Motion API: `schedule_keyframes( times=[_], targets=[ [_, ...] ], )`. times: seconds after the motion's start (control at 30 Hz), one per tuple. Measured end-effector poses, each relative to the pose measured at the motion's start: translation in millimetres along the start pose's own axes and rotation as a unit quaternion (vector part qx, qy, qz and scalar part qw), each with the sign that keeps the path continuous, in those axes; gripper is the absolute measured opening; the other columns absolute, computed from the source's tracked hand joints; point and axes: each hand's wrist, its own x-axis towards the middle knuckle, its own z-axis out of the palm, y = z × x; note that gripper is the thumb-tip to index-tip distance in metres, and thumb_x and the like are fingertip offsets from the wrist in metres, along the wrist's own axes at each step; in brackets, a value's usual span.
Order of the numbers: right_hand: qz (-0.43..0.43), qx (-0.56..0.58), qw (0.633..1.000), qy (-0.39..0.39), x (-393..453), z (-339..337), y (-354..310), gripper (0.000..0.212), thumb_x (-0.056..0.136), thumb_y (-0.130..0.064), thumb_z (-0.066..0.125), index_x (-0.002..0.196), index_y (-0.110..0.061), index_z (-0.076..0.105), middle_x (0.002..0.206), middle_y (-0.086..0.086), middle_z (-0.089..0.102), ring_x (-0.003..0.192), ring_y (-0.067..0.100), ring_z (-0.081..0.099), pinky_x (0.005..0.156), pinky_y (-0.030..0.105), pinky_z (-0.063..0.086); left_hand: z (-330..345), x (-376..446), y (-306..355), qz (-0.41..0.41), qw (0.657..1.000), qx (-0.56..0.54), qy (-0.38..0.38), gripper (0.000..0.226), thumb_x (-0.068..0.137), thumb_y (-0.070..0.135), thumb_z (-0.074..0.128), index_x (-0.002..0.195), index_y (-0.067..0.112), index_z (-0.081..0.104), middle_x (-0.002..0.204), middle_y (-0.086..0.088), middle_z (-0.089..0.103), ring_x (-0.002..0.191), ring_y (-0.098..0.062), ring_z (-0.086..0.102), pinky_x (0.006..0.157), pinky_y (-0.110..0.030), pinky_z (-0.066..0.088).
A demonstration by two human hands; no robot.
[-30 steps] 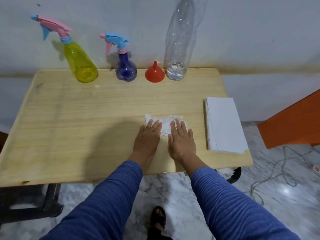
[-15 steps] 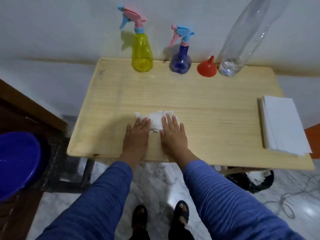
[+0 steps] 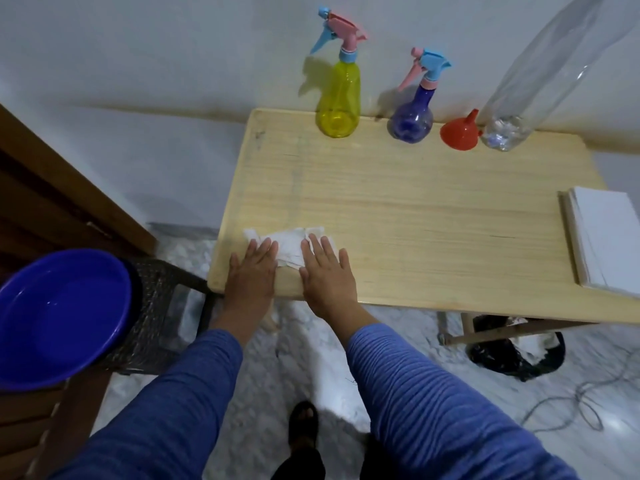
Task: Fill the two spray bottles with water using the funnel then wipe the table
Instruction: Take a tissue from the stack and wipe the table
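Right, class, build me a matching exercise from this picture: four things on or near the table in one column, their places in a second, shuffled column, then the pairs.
Things:
1. red funnel
2. white tissue
3. paper stack
4. blue basin

Places:
A. on the stool left of the table
B. between the blue spray bottle and the clear bottle
C. at the table's right edge
D. under both hands

Pairs: 1-B, 2-D, 3-C, 4-A

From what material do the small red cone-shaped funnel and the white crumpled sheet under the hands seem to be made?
The small red cone-shaped funnel looks like opaque plastic, smooth and evenly coloured. The white crumpled sheet is probably tissue paper: thin, matte, sharply creased, though thin cloth is possible.
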Motion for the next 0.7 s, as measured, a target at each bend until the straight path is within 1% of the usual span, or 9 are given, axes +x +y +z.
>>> schedule_keyframes(
  times=[0.17,0.27,0.33,0.47,0.7],
  targets=[
    [0.001,-0.023,1.000,-0.013,-20,0,12,0.053,0.102,-0.031,0.016,0.150,-0.018,-0.002,0.159,-0.002,-0.008,0.146,0.017,-0.009,0.117,0.043,-0.004,5,-15,8,0.026,0.999,-0.032,0.009,0.046,0.101,0.021,0.028,0.147,0.021,0.025,0.156,0.004,0.022,0.146,-0.020,0.010,0.115,-0.044,0.009],
    [0.004,-0.025,1.000,-0.012,-33,-2,28,0.053,0.102,-0.031,0.015,0.150,-0.018,-0.003,0.159,-0.002,-0.008,0.146,0.017,-0.010,0.117,0.044,-0.005,12,-22,25,0.042,0.999,-0.034,0.002,0.046,0.101,0.022,0.028,0.147,0.021,0.024,0.156,0.003,0.021,0.146,-0.021,0.009,0.115,-0.044,0.010],
    [0.009,-0.025,1.000,-0.009,-43,-4,45,0.052,0.102,-0.031,0.014,0.150,-0.018,-0.003,0.159,-0.002,-0.008,0.146,0.017,-0.010,0.118,0.044,-0.004,15,-25,41,0.053,0.998,-0.035,-0.016,0.046,0.102,0.024,0.026,0.148,0.021,0.022,0.157,0.004,0.018,0.146,-0.020,0.006,0.116,-0.043,0.008],
    [0.028,-0.021,0.999,-0.006,-68,-11,94,0.052,0.102,-0.032,0.013,0.150,-0.018,-0.004,0.159,-0.002,-0.008,0.146,0.017,-0.011,0.117,0.044,-0.005,22,-27,93,0.095,0.994,-0.020,-0.044,0.048,0.103,0.026,0.026,0.149,0.020,0.016,0.158,0.004,0.012,0.146,-0.018,0.003,0.116,-0.042,0.005],
    [0.062,-0.012,0.998,0.008,-111,-32,207,0.052,0.103,-0.033,0.015,0.150,-0.020,0.000,0.159,-0.004,-0.006,0.146,0.015,-0.010,0.116,0.044,-0.006,45,-28,211,0.156,0.985,0.002,-0.068,0.053,0.102,0.030,0.029,0.149,0.014,0.012,0.158,-0.001,0.007,0.147,-0.021,0.002,0.116,-0.041,0.003]
  ],
)
